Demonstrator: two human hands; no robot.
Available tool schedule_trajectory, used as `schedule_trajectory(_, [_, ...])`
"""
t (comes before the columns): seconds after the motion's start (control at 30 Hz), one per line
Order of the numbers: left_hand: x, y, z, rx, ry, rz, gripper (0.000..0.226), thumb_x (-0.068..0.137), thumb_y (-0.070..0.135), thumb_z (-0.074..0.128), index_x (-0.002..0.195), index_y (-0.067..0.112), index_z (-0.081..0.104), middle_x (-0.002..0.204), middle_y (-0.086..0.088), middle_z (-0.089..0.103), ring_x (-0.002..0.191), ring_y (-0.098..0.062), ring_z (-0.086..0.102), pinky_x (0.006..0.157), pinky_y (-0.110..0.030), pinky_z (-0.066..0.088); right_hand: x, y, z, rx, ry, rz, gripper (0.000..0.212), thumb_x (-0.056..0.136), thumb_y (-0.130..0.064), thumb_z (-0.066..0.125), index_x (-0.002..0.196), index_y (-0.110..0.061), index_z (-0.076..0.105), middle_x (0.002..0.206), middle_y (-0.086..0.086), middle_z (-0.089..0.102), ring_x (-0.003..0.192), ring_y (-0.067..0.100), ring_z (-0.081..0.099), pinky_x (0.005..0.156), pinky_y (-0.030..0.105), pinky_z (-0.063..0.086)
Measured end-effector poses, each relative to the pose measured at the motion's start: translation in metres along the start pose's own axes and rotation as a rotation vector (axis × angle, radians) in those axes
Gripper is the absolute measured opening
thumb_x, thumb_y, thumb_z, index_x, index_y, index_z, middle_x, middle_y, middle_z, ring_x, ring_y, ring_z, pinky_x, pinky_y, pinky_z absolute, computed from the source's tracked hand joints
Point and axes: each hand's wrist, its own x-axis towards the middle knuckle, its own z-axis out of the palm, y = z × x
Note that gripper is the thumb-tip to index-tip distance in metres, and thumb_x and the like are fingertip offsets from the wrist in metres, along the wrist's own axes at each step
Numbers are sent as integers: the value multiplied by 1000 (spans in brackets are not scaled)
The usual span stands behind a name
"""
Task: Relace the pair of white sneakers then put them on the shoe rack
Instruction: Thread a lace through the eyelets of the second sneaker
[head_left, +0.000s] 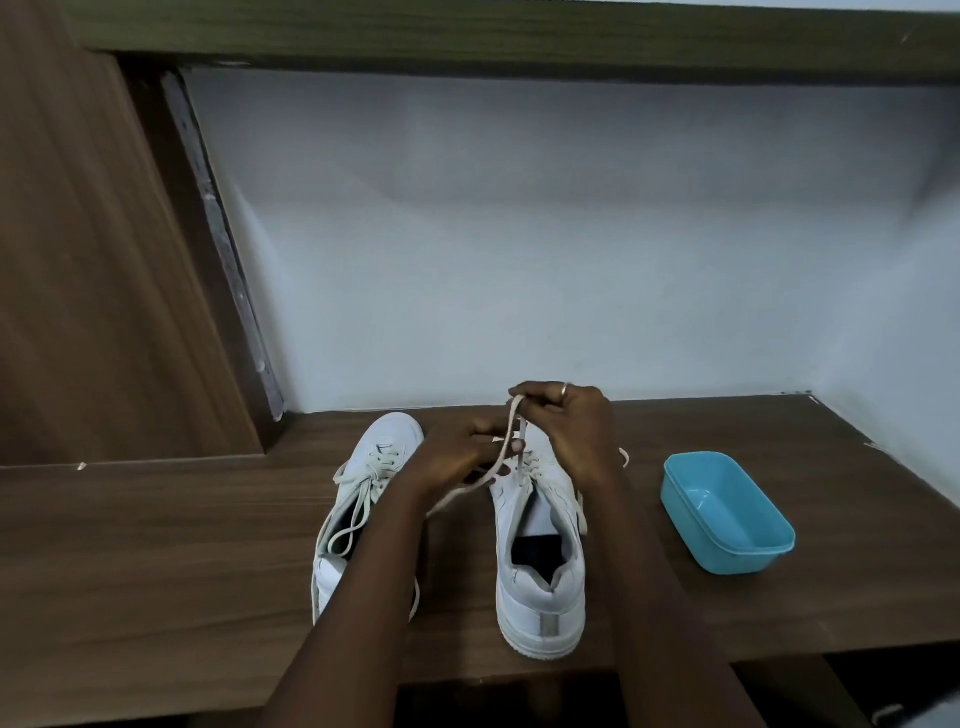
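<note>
Two white sneakers stand side by side on a dark wooden table (156, 545), toes pointing away from me. The left sneaker (363, 483) is laced, with loose lace ends hanging over its opening. Over the front of the right sneaker (540, 577) both my hands work its white lace (511, 441). My right hand (571, 421) pinches the lace and holds it up as a loop above the eyelets. My left hand (457, 452) pinches the lower part of the same lace; a free end trails down to the left. My hands hide the right sneaker's toe.
A light blue plastic tub (727, 512), with nothing in it, sits on the table right of the sneakers. A pale wall rises behind the table, a wooden panel stands at the left, and a wooden shelf runs overhead. The table's front edge is just below the heels.
</note>
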Motion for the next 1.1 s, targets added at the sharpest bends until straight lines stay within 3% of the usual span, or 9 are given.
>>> schedule_trajectory(0.1, [4, -2, 10, 10, 43, 92, 13, 89, 14, 62, 89, 20, 73, 62, 8, 61, 53, -3, 51, 57, -16, 40, 0, -3, -2, 137, 31, 48, 18, 81, -6, 68, 74, -21, 75, 76, -5, 74, 72, 6, 68, 75, 22, 53])
schedule_trajectory(0.23, [8, -6, 11, 74, 114, 107, 18, 93, 12, 57, 79, 15, 68, 68, 10, 64, 52, 8, 54, 51, -3, 38, 3, 1, -13, 285, 146, 75, 16, 79, -3, 68, 75, -17, 75, 78, 0, 75, 83, 8, 70, 80, 20, 51])
schedule_trajectory(0.37, [10, -13, 4, 197, 118, 83, 28, 96, 7, 49, 71, 16, 57, 69, 6, 60, 45, 8, 48, 47, -3, 34, 5, 3, -32, 514, 354, 102, 13, 82, 4, 61, 89, -3, 71, 64, -7, 72, 62, -4, 64, 57, 4, 43])
schedule_trajectory(0.47, [14, -23, -2, 242, 151, 10, 23, 95, 0, 45, 76, 6, 57, 64, 5, 57, 42, 9, 49, 43, -4, 33, 7, 10, -49, 638, 458, 132, 13, 87, -1, 59, 86, -10, 69, 64, -9, 71, 60, -3, 62, 52, 6, 41])
schedule_trajectory(0.57, [20, -36, -10, 299, 200, -51, 24, 94, 6, 48, 74, 11, 58, 71, 0, 63, 48, 3, 49, 50, -11, 37, 8, 19, -64, 646, 518, 193, 14, 87, -8, 61, 84, -20, 69, 67, -10, 72, 65, 2, 60, 53, 13, 35])
schedule_trajectory(0.73, [31, -53, -8, 291, 285, -158, 28, 95, 12, 48, 68, 16, 55, 83, -12, 66, 70, -19, 55, 65, -26, 38, 7, 26, -78, 730, 591, 219, 17, 89, -6, 59, 80, -17, 68, 66, -7, 72, 61, 3, 59, 52, 16, 32])
schedule_trajectory(0.9, [26, -36, 0, 443, 274, -119, 15, 91, 6, 47, 91, 12, 61, 94, -10, 61, 88, -19, 52, 72, -24, 37, 7, 25, -72, 664, 441, 238, 22, 90, -3, 53, 80, -17, 66, 65, -9, 72, 58, -2, 62, 50, 16, 30])
schedule_trajectory(1.0, [16, -8, 11, 213, 219, 24, 30, 95, 10, 49, 122, 18, 60, 115, 4, 59, 109, -11, 53, 79, -18, 41, 6, 19, -58, 521, 222, 211, 21, 87, -1, 54, 80, -17, 66, 67, -9, 71, 71, -2, 67, 61, 12, 45])
schedule_trajectory(1.1, [13, 8, 25, 108, 138, 181, 29, 93, 18, 58, 122, 18, 62, 119, 6, 62, 112, -5, 54, 91, -15, 41, 4, 11, -41, 519, 97, 180, 18, 82, 6, 60, 80, -8, 70, 76, 3, 73, 81, 17, 69, 76, 29, 55])
